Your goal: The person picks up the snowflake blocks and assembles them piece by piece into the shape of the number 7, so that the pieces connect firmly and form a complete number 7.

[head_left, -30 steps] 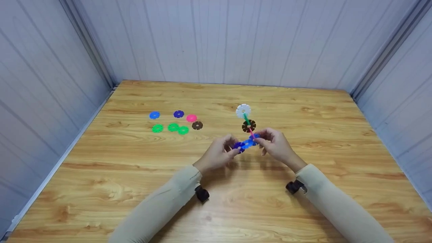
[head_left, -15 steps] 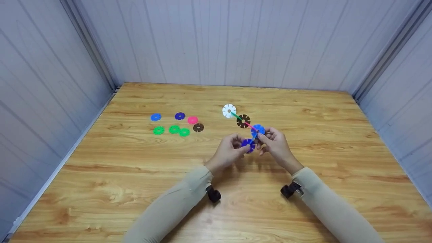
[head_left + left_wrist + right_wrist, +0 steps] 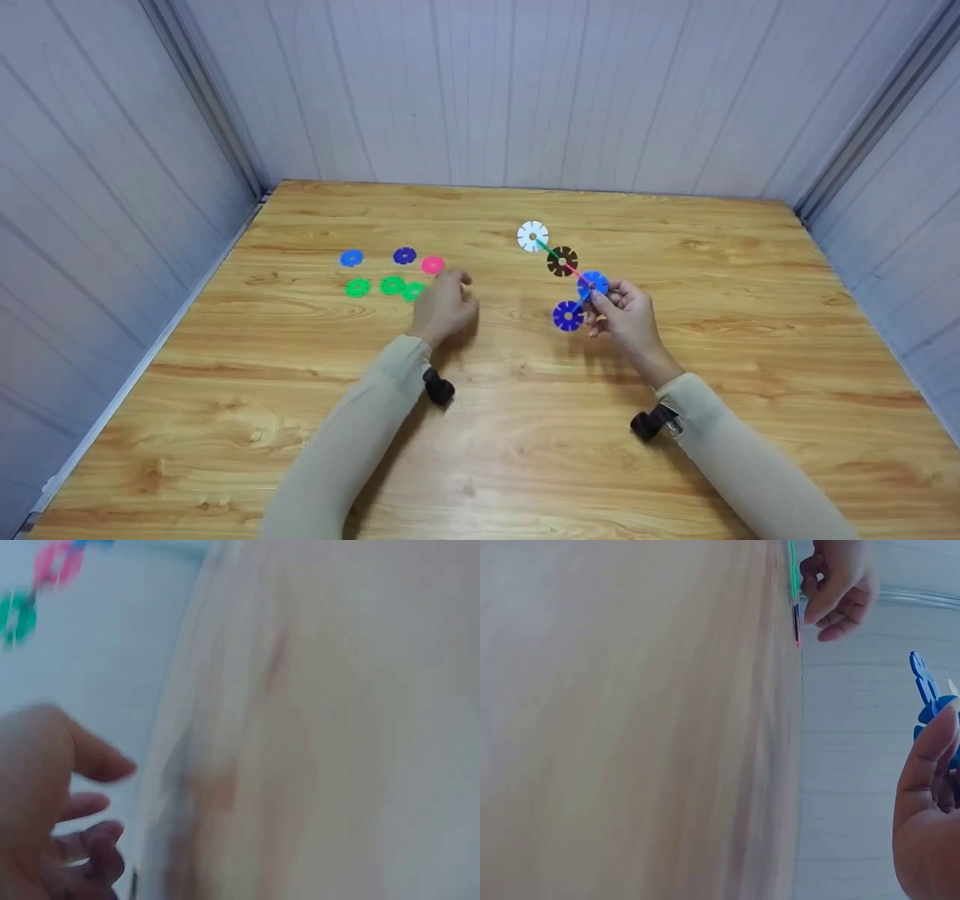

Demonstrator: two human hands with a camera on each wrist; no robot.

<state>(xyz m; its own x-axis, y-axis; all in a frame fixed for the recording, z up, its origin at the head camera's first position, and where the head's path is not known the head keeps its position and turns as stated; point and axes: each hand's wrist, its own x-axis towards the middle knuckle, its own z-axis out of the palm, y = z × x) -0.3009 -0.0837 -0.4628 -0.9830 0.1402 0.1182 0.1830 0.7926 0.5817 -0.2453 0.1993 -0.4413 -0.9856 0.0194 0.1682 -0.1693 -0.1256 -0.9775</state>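
Observation:
My right hand [image 3: 626,319] pinches a blue slotted disc [image 3: 598,278] between thumb and fingers. That disc belongs to a chain of interlocking discs held above the table. Up the chain, an edge-on pink disc [image 3: 574,273] leads to a brown disc [image 3: 556,266], an edge-on green disc [image 3: 548,250] and a white disc [image 3: 524,238]. Below it hangs a dark blue disc [image 3: 561,321], joined through an edge-on lighter blue piece. My left hand [image 3: 442,307], fingers loosely bent and holding nothing, hovers beside the loose green disc [image 3: 412,292] and pink disc [image 3: 427,265].
On the wooden table [image 3: 525,450], left of the hands, lie another green disc [image 3: 391,285], a separate green disc [image 3: 358,293], a blue disc [image 3: 347,259] and a dark blue disc [image 3: 405,250]. A panelled wall [image 3: 465,90] stands behind the table.
My left hand has let go of the chain's dark blue disc and moved left to the loose discs, covering the loose brown one. The right hand turned the chain, then shifted slightly right.

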